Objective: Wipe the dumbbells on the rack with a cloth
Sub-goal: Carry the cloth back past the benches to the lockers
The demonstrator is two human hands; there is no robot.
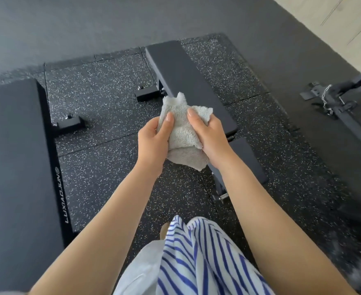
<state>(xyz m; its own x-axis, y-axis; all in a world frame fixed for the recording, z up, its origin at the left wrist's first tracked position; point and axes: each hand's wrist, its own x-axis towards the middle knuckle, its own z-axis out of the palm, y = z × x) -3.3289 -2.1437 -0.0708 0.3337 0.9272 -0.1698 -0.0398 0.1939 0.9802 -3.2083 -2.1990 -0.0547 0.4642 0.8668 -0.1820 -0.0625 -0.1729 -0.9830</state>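
A light grey terry cloth (pixel 182 133) is bunched up in the air in front of me, above the end of a black bench. My left hand (pixel 154 141) grips its left side with the thumb laid over the top. My right hand (pixel 208 136) grips its right side, thumb also on top. A loose corner of the cloth hangs below the hands. No dumbbells and no rack are in view.
A black flat bench (pixel 188 81) runs away from me under the hands. A second black padded bench (pixel 16 167) lies at the left. Speckled rubber floor tiles (pixel 103 96) lie between them. A black metal frame (pixel 334 103) stands at the right.
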